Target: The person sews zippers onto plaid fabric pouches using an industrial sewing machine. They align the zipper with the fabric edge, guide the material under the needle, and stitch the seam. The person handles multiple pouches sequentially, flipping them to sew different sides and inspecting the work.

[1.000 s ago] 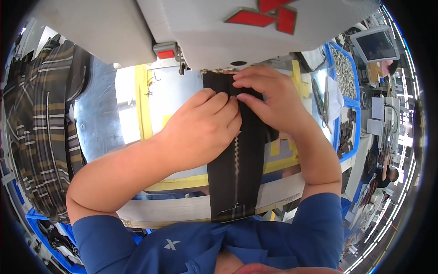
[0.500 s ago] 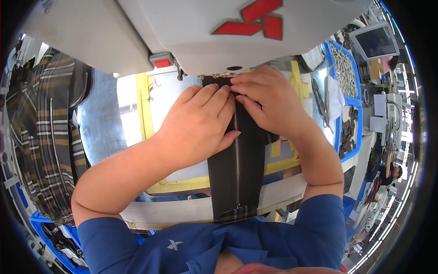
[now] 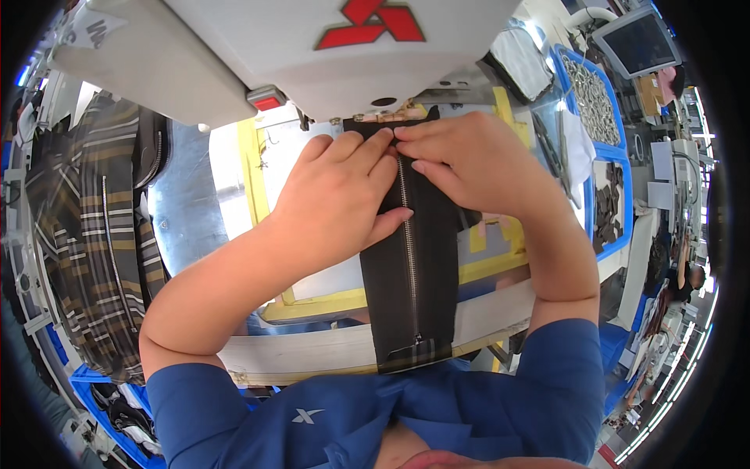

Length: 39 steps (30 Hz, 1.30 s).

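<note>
A long black fabric panel [image 3: 433,258] with a metal zipper [image 3: 411,266] along its middle lies under the sewing machine head [image 3: 312,70]. A plaid band [image 3: 414,358] edges its near end, which hangs over the table edge. My left hand [image 3: 336,187] is spread on the panel's left side, thumb across the zipper and fingertips near its far end. Close beside them rest the fingertips of my right hand [image 3: 469,160], thumb apart, pressing the panel's right side. Neither hand's fingers close round anything. The needle area is partly hidden behind the head.
Plaid garments with zippers [image 3: 86,250] are heaped at the left. Yellow tape [image 3: 312,313] frames the work plate. On the right are tweezers [image 3: 551,148], a blue bin of metal parts [image 3: 590,98], a blue bin of dark pieces [image 3: 609,203] and a screen [image 3: 639,43].
The view has shifted a little, so the machine head sits higher and further left. A black corner of the panel now shows beyond my right fingertips. Both hands stay at nearly the same place on the fabric.
</note>
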Each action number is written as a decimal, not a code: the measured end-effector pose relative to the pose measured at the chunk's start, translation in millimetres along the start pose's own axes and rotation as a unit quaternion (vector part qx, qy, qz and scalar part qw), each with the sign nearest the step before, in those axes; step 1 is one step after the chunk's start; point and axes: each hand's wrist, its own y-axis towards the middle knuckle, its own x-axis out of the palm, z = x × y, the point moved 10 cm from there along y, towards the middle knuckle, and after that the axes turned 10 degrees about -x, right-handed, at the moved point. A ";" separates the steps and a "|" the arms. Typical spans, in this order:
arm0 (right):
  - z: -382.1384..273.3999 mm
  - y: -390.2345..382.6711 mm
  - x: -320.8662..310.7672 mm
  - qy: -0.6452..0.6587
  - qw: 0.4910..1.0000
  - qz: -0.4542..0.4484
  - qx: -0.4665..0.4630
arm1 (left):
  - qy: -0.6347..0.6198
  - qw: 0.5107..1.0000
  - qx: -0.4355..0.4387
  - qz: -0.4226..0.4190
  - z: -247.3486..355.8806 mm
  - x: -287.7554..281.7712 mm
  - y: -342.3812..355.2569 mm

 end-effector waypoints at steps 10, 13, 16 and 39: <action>-7.3 22.4 12.2 -0.004 0.999 0.034 0.007 | 0.026 0.999 -0.047 -0.002 -17.9 -6.5 -1.4; -8.1 23.6 12.7 -0.008 0.999 0.036 0.013 | 0.013 0.999 -0.052 -0.006 -20.9 -6.4 -2.8; -8.3 22.2 12.1 -0.015 0.999 0.047 0.012 | 0.008 0.998 -0.056 -0.015 -21.7 -7.2 -1.1; -13.3 14.9 26.4 -0.016 1.000 -0.009 0.016 | 0.008 0.997 -0.060 -0.046 -15.9 -11.0 9.5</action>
